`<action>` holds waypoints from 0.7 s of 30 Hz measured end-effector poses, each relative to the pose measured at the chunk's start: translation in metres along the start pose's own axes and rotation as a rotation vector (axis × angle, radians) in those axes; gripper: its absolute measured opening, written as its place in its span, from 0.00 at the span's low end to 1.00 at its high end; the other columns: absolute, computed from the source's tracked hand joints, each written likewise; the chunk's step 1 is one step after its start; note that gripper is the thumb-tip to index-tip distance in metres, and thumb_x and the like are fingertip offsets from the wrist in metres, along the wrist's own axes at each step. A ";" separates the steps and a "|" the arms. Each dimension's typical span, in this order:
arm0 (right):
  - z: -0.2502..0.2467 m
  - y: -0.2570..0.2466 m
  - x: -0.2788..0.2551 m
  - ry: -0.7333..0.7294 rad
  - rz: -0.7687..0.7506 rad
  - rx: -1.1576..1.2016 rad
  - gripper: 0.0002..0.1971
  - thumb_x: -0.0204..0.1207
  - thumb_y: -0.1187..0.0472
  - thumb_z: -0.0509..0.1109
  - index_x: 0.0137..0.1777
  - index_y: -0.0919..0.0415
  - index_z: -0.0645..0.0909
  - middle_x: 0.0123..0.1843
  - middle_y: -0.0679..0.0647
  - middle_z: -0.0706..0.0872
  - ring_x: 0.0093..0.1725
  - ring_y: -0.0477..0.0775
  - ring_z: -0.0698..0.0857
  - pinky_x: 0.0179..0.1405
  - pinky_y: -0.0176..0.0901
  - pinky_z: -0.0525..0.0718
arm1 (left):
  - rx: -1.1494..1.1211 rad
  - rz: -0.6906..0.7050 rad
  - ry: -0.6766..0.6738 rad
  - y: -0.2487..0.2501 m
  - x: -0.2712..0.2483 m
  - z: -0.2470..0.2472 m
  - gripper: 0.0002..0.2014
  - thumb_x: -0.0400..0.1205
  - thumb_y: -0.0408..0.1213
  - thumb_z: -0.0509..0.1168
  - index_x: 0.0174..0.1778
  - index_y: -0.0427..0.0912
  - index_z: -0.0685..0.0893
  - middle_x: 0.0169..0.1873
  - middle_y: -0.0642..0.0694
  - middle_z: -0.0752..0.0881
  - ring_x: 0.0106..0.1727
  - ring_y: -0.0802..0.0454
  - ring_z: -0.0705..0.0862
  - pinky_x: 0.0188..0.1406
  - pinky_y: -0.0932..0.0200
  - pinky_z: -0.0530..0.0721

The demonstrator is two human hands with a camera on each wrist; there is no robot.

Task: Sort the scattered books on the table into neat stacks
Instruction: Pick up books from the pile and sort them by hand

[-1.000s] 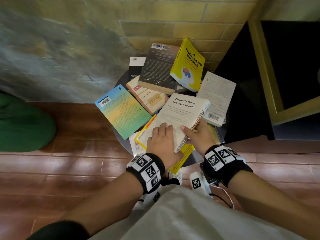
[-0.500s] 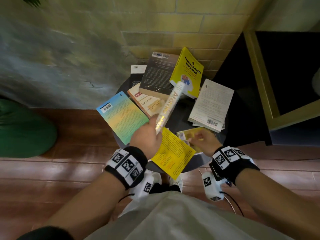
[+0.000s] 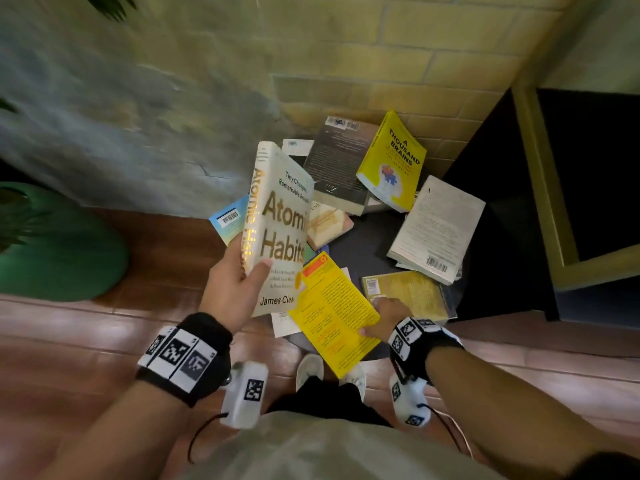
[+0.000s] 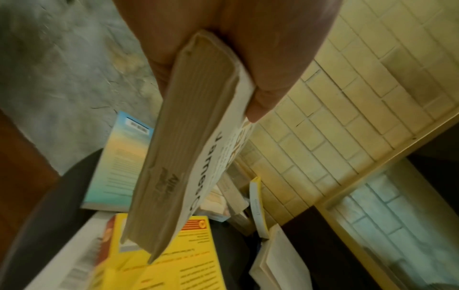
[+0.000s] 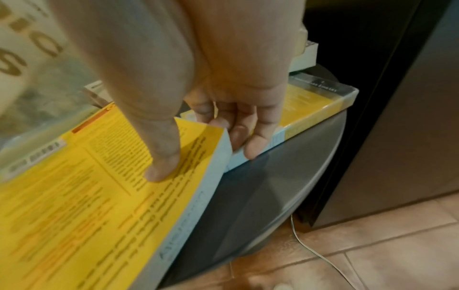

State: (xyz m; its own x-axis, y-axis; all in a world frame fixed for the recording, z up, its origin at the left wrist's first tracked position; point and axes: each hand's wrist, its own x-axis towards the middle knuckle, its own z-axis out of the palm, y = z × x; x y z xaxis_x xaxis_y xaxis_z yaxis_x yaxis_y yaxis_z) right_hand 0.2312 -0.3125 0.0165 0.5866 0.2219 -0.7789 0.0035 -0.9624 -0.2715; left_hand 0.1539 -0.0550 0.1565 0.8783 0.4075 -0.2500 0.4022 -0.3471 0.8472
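Note:
My left hand [image 3: 242, 278] grips the cream "Atomic Habits" book [image 3: 277, 230] by its lower spine and holds it upright above the left side of the small round dark table [image 3: 370, 237]. The left wrist view shows its page block [image 4: 178, 166] between thumb and fingers. My right hand [image 3: 379, 317] pinches a yellow paperback [image 3: 332, 313] at the table's front edge. The thumb [image 5: 161, 168] presses on the yellow cover [image 5: 74, 206] and the fingers [image 5: 250, 149] curl under its corner. Several other books lie scattered on the table.
A yellow "A Thousand Brains" [image 3: 394, 157] leans on a dark grey book [image 3: 339, 161] at the back. A white book [image 3: 440, 230] and a plastic-wrapped gold book [image 3: 408, 292] lie right. A blue-yellow book [image 3: 227, 220] overhangs left. A dark cabinet [image 3: 512, 237] stands right, with a green pot [image 3: 62, 251] on the floor left.
The left hand lifted Atomic Habits off the pile and turned its front cover toward me. The right hand let go of it and took hold of the yellow paperback's edge.

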 end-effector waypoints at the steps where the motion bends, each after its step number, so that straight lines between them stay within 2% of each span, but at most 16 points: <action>1: 0.003 0.003 0.007 0.014 0.007 -0.026 0.44 0.57 0.32 0.74 0.69 0.59 0.76 0.69 0.60 0.78 0.65 0.63 0.80 0.62 0.55 0.81 | -0.007 -0.014 0.003 -0.004 -0.001 -0.001 0.22 0.85 0.36 0.65 0.76 0.49 0.73 0.58 0.52 0.83 0.55 0.52 0.83 0.50 0.59 0.81; 4: -0.008 -0.008 -0.007 0.043 0.097 0.038 0.39 0.69 0.44 0.76 0.73 0.66 0.69 0.72 0.62 0.75 0.70 0.63 0.77 0.64 0.50 0.80 | 0.004 -0.044 -0.013 -0.012 -0.003 -0.002 0.23 0.85 0.37 0.65 0.77 0.49 0.71 0.60 0.50 0.84 0.56 0.50 0.84 0.49 0.58 0.81; 5: -0.013 -0.007 -0.009 0.049 0.094 0.103 0.35 0.70 0.48 0.77 0.71 0.66 0.70 0.69 0.62 0.76 0.70 0.63 0.77 0.63 0.49 0.79 | 0.012 -0.048 -0.020 -0.015 -0.003 -0.002 0.23 0.85 0.37 0.65 0.77 0.48 0.71 0.60 0.49 0.85 0.56 0.50 0.85 0.49 0.59 0.81; 6: -0.020 -0.005 -0.012 0.052 0.064 0.187 0.28 0.69 0.51 0.78 0.64 0.64 0.74 0.63 0.62 0.79 0.68 0.63 0.79 0.60 0.49 0.78 | 0.023 -0.048 -0.028 -0.016 -0.002 -0.001 0.24 0.85 0.37 0.65 0.77 0.49 0.71 0.60 0.49 0.85 0.55 0.50 0.85 0.47 0.60 0.81; 7: -0.027 0.000 -0.016 0.055 0.022 0.263 0.19 0.66 0.52 0.79 0.52 0.59 0.77 0.56 0.61 0.80 0.63 0.62 0.82 0.58 0.50 0.79 | 0.036 -0.047 -0.036 -0.017 -0.001 0.000 0.24 0.85 0.37 0.64 0.78 0.49 0.70 0.59 0.49 0.84 0.54 0.51 0.85 0.45 0.61 0.81; 8: -0.033 0.007 -0.019 0.076 -0.022 0.338 0.14 0.65 0.55 0.79 0.41 0.55 0.75 0.51 0.62 0.81 0.58 0.61 0.83 0.57 0.53 0.80 | 0.045 -0.047 -0.042 -0.017 -0.001 0.001 0.24 0.85 0.36 0.64 0.78 0.49 0.70 0.59 0.50 0.84 0.53 0.52 0.84 0.43 0.64 0.80; 9: -0.040 0.014 -0.023 0.133 -0.060 0.396 0.15 0.67 0.59 0.79 0.35 0.53 0.71 0.48 0.66 0.82 0.53 0.60 0.83 0.57 0.57 0.80 | 0.047 -0.048 -0.045 -0.017 0.000 0.002 0.24 0.85 0.36 0.64 0.78 0.50 0.70 0.59 0.51 0.84 0.52 0.53 0.84 0.41 0.66 0.79; 10: -0.048 0.018 -0.030 0.209 -0.094 0.464 0.17 0.70 0.64 0.77 0.35 0.51 0.70 0.47 0.68 0.82 0.51 0.59 0.82 0.56 0.59 0.80 | 0.045 -0.051 -0.047 -0.017 0.000 0.004 0.24 0.85 0.36 0.64 0.78 0.50 0.70 0.58 0.51 0.84 0.50 0.56 0.84 0.40 0.68 0.78; 12: -0.063 0.024 -0.044 0.325 -0.154 0.543 0.15 0.74 0.66 0.74 0.41 0.47 0.71 0.49 0.61 0.81 0.50 0.57 0.80 0.54 0.56 0.79 | 0.035 -0.056 -0.049 -0.016 0.001 0.006 0.25 0.85 0.36 0.64 0.79 0.51 0.69 0.58 0.51 0.84 0.47 0.62 0.83 0.39 0.70 0.77; 14: -0.079 0.030 -0.056 0.410 -0.198 0.582 0.12 0.77 0.65 0.72 0.53 0.49 0.75 0.53 0.56 0.79 0.52 0.56 0.80 0.54 0.51 0.78 | 0.035 -0.066 -0.049 -0.016 0.002 0.008 0.25 0.85 0.36 0.64 0.79 0.51 0.69 0.58 0.50 0.84 0.48 0.58 0.84 0.39 0.67 0.79; 16: -0.095 0.034 -0.061 0.494 -0.237 0.673 0.16 0.79 0.64 0.70 0.65 0.52 0.77 0.58 0.56 0.81 0.57 0.56 0.81 0.56 0.50 0.80 | 0.038 -0.078 -0.048 -0.017 0.003 0.010 0.25 0.85 0.36 0.64 0.79 0.51 0.68 0.57 0.50 0.84 0.48 0.54 0.84 0.39 0.66 0.79; 18: -0.109 0.032 -0.064 0.586 -0.272 0.848 0.16 0.81 0.63 0.67 0.67 0.50 0.76 0.59 0.55 0.83 0.57 0.56 0.83 0.53 0.52 0.83 | 0.030 -0.092 -0.049 -0.018 0.003 0.010 0.25 0.85 0.36 0.64 0.79 0.51 0.69 0.57 0.49 0.84 0.48 0.54 0.84 0.38 0.65 0.80; 21: -0.129 0.019 -0.068 0.664 -0.308 1.099 0.14 0.83 0.64 0.64 0.65 0.49 0.75 0.54 0.52 0.83 0.47 0.46 0.83 0.42 0.43 0.79 | 0.011 -0.114 -0.058 -0.021 0.001 0.010 0.25 0.85 0.37 0.64 0.79 0.51 0.69 0.58 0.49 0.85 0.50 0.52 0.85 0.41 0.62 0.82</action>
State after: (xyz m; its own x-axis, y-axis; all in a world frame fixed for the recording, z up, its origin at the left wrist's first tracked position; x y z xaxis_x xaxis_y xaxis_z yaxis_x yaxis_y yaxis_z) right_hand 0.2964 -0.3660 0.1373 0.9641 -0.0145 -0.2652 -0.2631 -0.1888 -0.9461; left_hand 0.1495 -0.0558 0.1336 0.8400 0.3952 -0.3718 0.5030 -0.3103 0.8067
